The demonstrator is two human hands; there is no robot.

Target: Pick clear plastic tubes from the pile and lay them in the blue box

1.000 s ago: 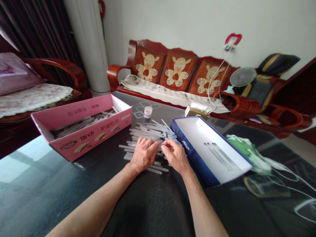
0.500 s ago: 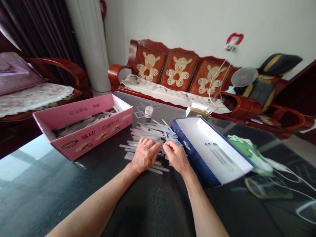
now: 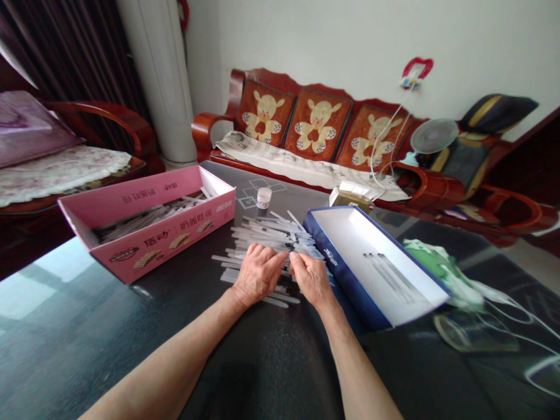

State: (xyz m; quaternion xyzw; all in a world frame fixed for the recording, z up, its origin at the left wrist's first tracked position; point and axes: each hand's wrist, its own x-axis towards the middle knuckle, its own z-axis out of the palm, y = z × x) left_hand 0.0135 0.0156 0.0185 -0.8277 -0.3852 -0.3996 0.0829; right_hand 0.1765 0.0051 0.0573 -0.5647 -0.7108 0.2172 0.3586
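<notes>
My left hand (image 3: 258,273) is closed above a loose pile of translucent whitish sticks (image 3: 251,234), its thumb and forefinger pinched together. Fingertip to fingertip with it, my right hand (image 3: 311,279) is pinched too. A small dark bit shows between the fingertips, but what they grip is too small to make out. The sticks look like slim plastic tubes, some with dark parts. To the right of the pile stands an open blue box (image 3: 347,283), white inside, with several clear, dark-ended sticks (image 3: 387,274) lying side by side in it.
At the left, a long pink box (image 3: 175,242) holds many more sticks. A small white cup (image 3: 263,198) stands behind the pile. A green-and-white plastic bag (image 3: 441,271), white cables and a clear dish (image 3: 472,332) lie on the right of the dark table (image 3: 271,367).
My right hand has turned slightly, its thumb and fingers shifting at the pinch. My left hand, the pile and both boxes look the same.
</notes>
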